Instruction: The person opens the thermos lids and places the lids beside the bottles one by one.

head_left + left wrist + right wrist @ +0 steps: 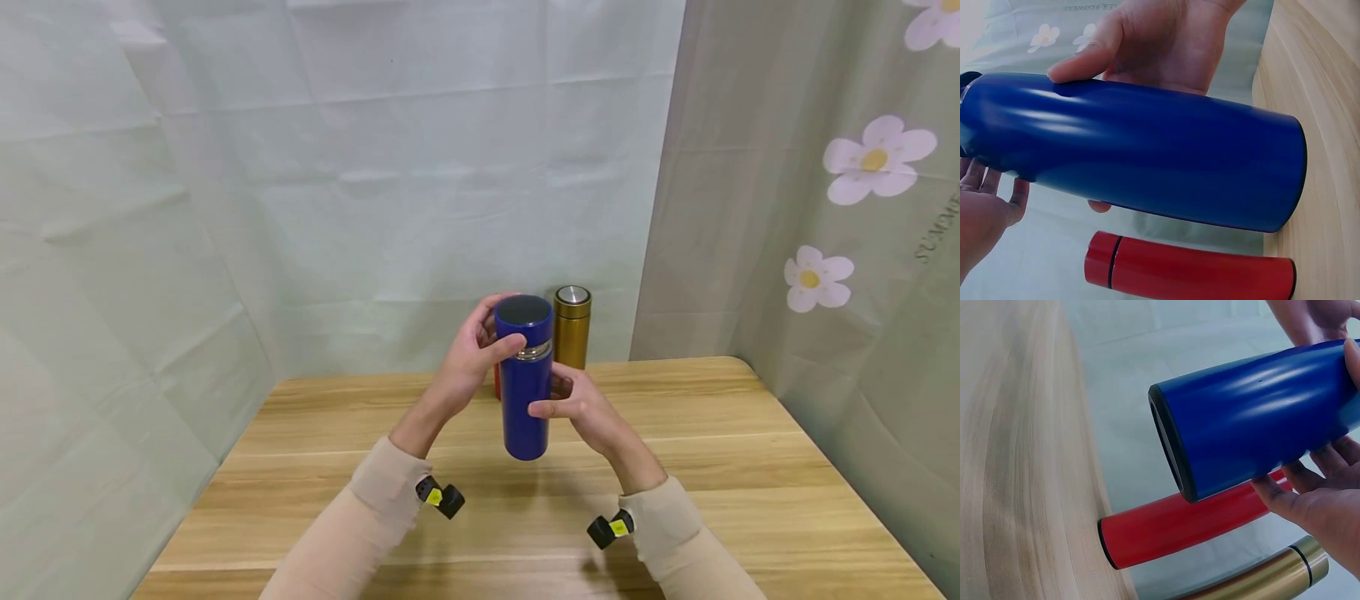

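A blue thermos bottle (527, 404) is held upright in front of me, off the table. My left hand (474, 350) grips its blue, dark-topped lid (523, 323) from the left, thumb at the front. Lower down, my right hand (591, 410) holds the body from the right, its thumb on the near side. Shiny metal shows between lid and body; whether the lid is loose I cannot tell. In the right wrist view, fingers (1297, 478) of the right hand curl under the bottle, whose dark-rimmed base hangs free.
Behind the blue bottle stand a red thermos bottle (1191, 269), mostly hidden in the head view, and a gold one (572, 333) with a silver-topped lid. Both are near the back edge of the wooden table (337, 467). Curtains (450, 208) hang around the table's back and sides.
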### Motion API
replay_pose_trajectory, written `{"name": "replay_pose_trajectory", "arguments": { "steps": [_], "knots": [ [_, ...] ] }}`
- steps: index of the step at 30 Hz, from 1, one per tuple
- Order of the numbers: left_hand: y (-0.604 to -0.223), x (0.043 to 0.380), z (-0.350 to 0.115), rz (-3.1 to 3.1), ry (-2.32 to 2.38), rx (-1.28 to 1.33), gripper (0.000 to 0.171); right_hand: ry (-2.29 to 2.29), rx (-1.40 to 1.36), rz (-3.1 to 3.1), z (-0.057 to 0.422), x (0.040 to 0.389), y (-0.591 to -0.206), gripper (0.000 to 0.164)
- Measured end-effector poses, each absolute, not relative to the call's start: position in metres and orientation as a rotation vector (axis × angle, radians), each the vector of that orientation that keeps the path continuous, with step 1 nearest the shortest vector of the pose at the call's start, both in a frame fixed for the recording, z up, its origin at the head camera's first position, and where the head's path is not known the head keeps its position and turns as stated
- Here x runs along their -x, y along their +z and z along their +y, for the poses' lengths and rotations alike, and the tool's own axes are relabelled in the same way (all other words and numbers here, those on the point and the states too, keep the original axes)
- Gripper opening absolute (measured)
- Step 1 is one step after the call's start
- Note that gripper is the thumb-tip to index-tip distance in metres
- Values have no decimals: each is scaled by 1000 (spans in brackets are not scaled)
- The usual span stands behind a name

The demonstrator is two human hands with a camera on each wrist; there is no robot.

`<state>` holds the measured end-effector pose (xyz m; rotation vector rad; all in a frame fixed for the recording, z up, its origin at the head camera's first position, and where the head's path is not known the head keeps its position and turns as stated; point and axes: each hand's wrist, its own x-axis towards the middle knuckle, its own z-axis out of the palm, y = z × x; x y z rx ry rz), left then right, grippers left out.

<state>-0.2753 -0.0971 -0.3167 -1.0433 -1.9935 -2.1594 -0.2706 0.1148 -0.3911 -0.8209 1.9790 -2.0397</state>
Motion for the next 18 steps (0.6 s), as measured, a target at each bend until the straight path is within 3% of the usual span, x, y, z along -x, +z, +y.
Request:
{"name": "replay_pose_trajectory", "arguments": {
  "steps": [18],
  "knots": [
    [-312, 276, -96, -1858, -2167, 987, 99, -2030, 799, 1997, 117, 272, -390, 71]
  ]
}}
